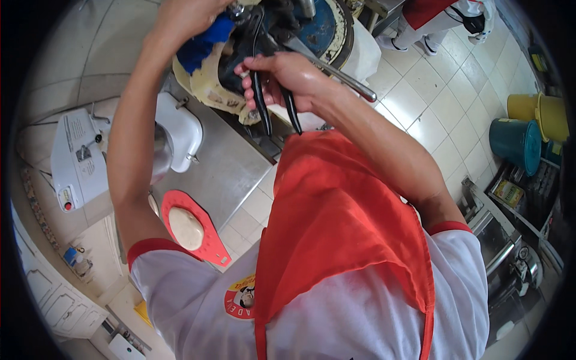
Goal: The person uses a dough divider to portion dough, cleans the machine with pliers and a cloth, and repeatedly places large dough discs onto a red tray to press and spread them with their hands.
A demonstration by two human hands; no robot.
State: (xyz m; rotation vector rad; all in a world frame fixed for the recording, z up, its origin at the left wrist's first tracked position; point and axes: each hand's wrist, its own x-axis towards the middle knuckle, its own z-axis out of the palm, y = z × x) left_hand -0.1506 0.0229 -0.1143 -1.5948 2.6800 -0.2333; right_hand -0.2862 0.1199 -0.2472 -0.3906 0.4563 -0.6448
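My right hand is closed around the black-handled pliers, its fingers wrapped between and over the two grips. The pliers' head reaches up among dark metal parts of a greasy machine. At the upper edge my left hand is bent inward beside a shiny metal fitting near the pliers' head; its fingertips are partly cut off, and what they hold cannot be made out. Below that hand lies a blue cloth. A metal rod slants out of the machine past my right wrist.
Left of me, a steel table carries a white machine with a metal bowl. A red board holds a pale round piece. Another person stands at upper right. Yellow buckets and a green bucket stand at right.
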